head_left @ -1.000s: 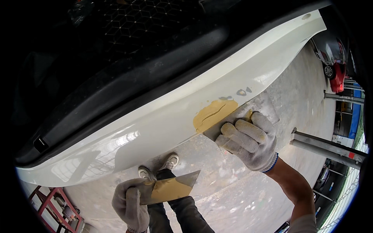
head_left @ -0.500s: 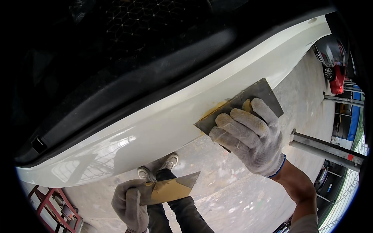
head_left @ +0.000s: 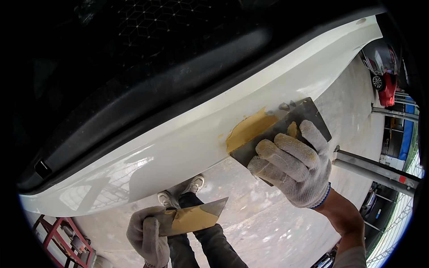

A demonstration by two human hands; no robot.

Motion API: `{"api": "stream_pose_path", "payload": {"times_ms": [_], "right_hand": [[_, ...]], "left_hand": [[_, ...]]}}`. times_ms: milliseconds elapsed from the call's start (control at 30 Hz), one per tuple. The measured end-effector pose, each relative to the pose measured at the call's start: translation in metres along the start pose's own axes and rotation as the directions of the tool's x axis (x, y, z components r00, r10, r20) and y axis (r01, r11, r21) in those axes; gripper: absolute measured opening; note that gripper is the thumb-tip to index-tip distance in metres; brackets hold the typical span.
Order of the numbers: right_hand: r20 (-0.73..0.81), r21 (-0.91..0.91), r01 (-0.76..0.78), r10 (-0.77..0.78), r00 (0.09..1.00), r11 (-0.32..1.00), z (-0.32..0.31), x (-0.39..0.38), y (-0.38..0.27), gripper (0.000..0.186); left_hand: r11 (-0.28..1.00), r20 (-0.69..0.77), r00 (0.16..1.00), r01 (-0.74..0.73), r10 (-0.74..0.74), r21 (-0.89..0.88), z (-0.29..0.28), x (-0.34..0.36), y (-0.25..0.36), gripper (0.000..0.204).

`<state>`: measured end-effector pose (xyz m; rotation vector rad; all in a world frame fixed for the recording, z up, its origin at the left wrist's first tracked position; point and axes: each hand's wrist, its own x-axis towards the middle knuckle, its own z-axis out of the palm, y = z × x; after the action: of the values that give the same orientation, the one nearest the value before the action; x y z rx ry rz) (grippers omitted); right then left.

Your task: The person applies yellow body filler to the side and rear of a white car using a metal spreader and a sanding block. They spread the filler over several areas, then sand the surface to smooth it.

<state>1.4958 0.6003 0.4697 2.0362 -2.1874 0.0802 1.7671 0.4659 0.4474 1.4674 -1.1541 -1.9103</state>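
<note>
With its fingers fanned, probably for even pressure, the right hand [head_left: 295,165] grips a dark plate [head_left: 314,117] against yellow paste [head_left: 248,131] on the white panel [head_left: 187,147], while the curled left hand [head_left: 145,234] pinches a paste-loaded plate [head_left: 216,206].

Bright ground, deep blacks, bent edges

On my feed the pale floor [head_left: 241,178] was brightly lit, while the black trim [head_left: 156,96] sank into near-total darkness. Gridded reflections [head_left: 134,161] glared on the glossy white panel [head_left: 192,145]. I saw the latticework [head_left: 395,224] at the right rim washed out almost to white. The right hand [head_left: 297,167] looked sharp, the far red car [head_left: 388,90] softer. Fisheye distortion bowed straight edges, and the corners fell black.
</note>
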Motion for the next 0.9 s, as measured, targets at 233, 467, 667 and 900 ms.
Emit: {"api": "stream_pose_path", "payload": {"times_ms": [233,467,667,900], "right_hand": [[-0.045,0.021,0.016,-0.015,0.999,1.000,0.021,0.015,-0.001,0.036],[0.034,0.060,0.033,-0.035,0.999,0.998,0.020,-0.026,-0.005,0.038],[0.145,0.476,-0.264,0.221,0.964,0.839,-0.050,-0.017,-0.047,0.039],[0.577,0.793,-0.598,0.176,0.798,0.114,-0.048,-0.028,-0.057,0.037]], "left_hand": [[0.999,-0.011,1.000,0.015,-0.015,-0.044,0.002,-0.001,-0.001,0.021],[0.999,0.012,1.000,0.021,-0.021,-0.034,-0.001,0.002,0.000,0.021],[0.989,0.311,0.949,0.006,-0.052,0.148,0.001,0.003,-0.003,0.021],[0.992,0.355,0.930,-0.122,0.101,0.038,0.002,0.015,0.003,0.020]]}}
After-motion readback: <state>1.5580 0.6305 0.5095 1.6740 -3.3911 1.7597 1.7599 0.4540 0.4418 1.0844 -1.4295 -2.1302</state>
